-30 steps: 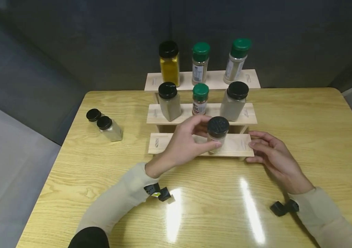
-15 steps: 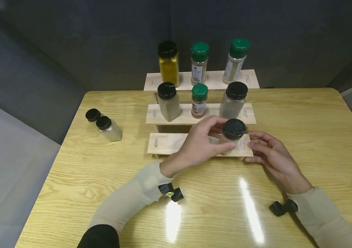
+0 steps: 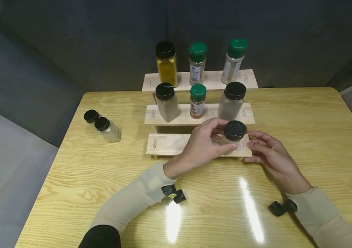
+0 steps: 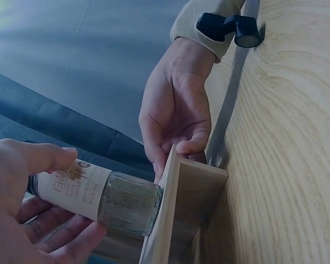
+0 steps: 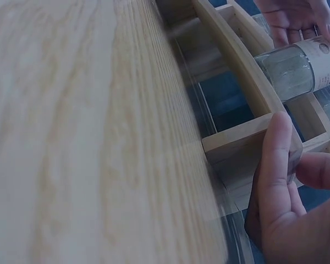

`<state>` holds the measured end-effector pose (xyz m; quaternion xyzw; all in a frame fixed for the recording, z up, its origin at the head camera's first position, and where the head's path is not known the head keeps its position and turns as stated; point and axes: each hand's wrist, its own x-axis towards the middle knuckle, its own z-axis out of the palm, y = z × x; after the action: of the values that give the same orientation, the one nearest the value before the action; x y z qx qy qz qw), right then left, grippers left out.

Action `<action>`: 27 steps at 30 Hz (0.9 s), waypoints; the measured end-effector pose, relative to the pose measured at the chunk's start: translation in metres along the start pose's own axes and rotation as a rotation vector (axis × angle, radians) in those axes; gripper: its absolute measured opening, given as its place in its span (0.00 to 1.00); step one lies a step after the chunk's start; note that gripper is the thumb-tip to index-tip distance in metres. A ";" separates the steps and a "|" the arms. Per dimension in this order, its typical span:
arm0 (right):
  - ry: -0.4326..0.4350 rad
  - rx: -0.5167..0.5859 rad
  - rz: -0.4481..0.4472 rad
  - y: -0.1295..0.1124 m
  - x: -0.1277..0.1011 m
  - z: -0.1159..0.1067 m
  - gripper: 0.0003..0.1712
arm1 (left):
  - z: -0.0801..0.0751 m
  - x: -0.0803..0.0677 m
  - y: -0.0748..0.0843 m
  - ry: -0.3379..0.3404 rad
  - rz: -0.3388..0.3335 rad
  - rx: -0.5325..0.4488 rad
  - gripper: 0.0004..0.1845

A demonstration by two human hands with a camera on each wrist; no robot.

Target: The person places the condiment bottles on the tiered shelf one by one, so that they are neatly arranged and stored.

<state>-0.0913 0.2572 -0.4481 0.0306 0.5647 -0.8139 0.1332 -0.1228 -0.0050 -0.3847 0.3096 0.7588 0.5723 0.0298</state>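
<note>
A glass spice jar (image 3: 235, 131) with a black lid and a white label stands at the right end of the lowest step of a wooden spice rack (image 3: 169, 144). My left hand (image 3: 202, 144) holds it from the left, thumb in front and fingers round the back. In the left wrist view, the base of the jar (image 4: 129, 203) meets the shelf board. My right hand (image 3: 273, 160) grips the right end of that lowest step. The right wrist view has the thumb and fingers of this hand (image 5: 291, 214) on either side of the board's end.
On the middle step are two black-lidded jars and a green-lidded shaker (image 3: 197, 103). The top step bears a yellow-filled jar (image 3: 167, 69) and two green-lidded shakers. Two black-lidded jars (image 3: 109, 131) stand on the table (image 3: 70, 193) at the left. Dark cloth (image 3: 117, 44) hangs behind.
My left hand has slid the black-lidded spice jar rightward along the lowest step to its right end, slowing over the last half second. The right hand keeps its grip on the rack.
</note>
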 end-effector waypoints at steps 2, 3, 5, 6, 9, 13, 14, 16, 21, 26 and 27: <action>-0.002 -0.003 0.000 0.001 0.000 0.001 0.17 | 0.000 -0.001 -0.001 0.003 0.001 0.007 0.29; -0.003 -0.005 0.001 0.001 0.000 0.001 0.17 | 0.000 -0.001 0.000 0.004 0.000 0.012 0.29; -0.001 -0.009 0.002 0.000 0.000 0.001 0.17 | -0.001 -0.002 -0.001 0.005 0.004 0.023 0.30; 0.001 -0.009 0.004 0.000 0.000 0.001 0.17 | -0.001 -0.002 0.000 0.002 0.002 0.029 0.30; 0.009 -0.008 0.009 -0.001 0.000 0.001 0.17 | 0.000 -0.002 -0.001 -0.007 0.002 0.046 0.31; 0.018 -0.003 0.018 -0.001 -0.001 0.000 0.17 | 0.000 -0.004 -0.003 -0.007 0.003 0.057 0.34; 0.018 0.000 0.020 -0.001 -0.001 0.000 0.17 | -0.001 -0.006 -0.003 -0.003 0.005 0.062 0.34; 0.019 0.016 0.022 0.000 -0.002 0.000 0.17 | -0.003 -0.011 -0.003 0.010 0.002 0.065 0.36; 0.010 0.058 0.014 0.000 -0.002 -0.001 0.18 | -0.015 -0.034 -0.009 0.051 0.005 0.058 0.34; -0.002 0.050 -0.002 0.003 0.000 -0.001 0.18 | -0.037 -0.066 -0.021 0.100 0.017 0.069 0.31; -0.005 0.050 -0.002 0.003 0.000 -0.001 0.18 | -0.043 -0.072 -0.024 0.110 0.012 0.069 0.30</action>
<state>-0.0902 0.2574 -0.4514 0.0313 0.5440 -0.8279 0.1328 -0.0921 -0.0813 -0.4133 0.2834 0.7766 0.5621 -0.0261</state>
